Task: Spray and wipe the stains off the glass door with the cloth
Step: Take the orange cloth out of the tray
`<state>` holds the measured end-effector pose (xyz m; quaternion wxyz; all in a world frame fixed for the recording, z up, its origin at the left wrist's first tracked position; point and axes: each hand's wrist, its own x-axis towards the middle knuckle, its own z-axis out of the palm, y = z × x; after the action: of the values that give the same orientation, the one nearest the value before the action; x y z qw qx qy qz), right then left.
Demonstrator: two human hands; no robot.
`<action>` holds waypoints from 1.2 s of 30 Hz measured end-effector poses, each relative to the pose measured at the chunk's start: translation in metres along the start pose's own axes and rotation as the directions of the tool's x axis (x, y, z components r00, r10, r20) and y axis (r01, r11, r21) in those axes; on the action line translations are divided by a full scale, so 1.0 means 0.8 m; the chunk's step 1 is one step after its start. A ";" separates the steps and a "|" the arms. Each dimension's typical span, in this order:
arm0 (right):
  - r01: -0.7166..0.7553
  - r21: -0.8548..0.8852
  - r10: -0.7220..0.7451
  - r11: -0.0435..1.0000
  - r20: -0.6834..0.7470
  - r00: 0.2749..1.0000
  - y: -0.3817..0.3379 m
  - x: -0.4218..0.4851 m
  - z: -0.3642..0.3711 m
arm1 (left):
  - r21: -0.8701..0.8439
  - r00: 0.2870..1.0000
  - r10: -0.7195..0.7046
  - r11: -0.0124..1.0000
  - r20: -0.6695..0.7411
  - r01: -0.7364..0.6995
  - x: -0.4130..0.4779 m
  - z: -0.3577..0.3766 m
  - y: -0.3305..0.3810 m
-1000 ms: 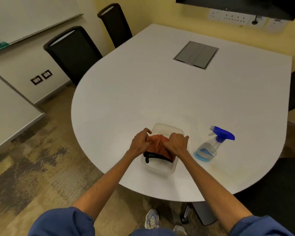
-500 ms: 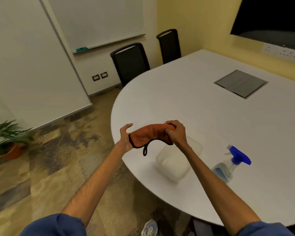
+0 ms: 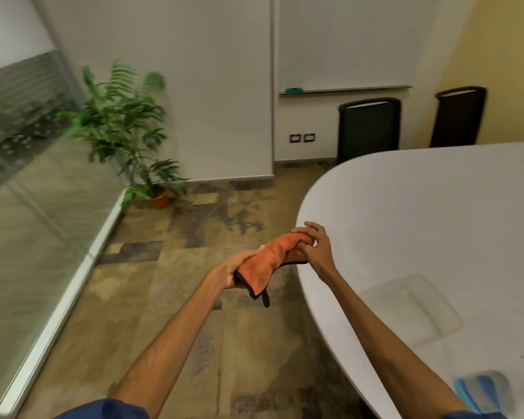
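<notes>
Fingers [image 3: 310, 228] of my right hand [image 3: 319, 252] pinch one end of the orange cloth [image 3: 270, 258], my left hand [image 3: 230, 272] gripping the other, soft light fabric that looks best bunched mid-length between them for wiping.

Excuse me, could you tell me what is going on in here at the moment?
A person is by the white table, holding an orange cloth between both hands: the left hand grips its lower end and the right hand pinches the upper end. A clear container and a blurred spray bottle sit on the table, untouched. The glass panel is off to the left, with neither hand near it, so spraying and wiping have not started.
</notes>
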<state>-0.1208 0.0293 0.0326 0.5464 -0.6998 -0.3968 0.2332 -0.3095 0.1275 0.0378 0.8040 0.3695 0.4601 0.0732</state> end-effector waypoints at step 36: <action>0.636 0.119 -0.296 0.763 0.938 0.179 -0.345 -0.464 0.617 | 0.645 0.291 0.653 0.752 -0.700 -0.137 -0.669 -0.515 -0.304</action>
<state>-0.7927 0.0390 0.1097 0.1550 -0.3559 -0.8570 0.3389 -0.9936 -0.0746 0.1192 0.2618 0.5555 0.7069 0.3510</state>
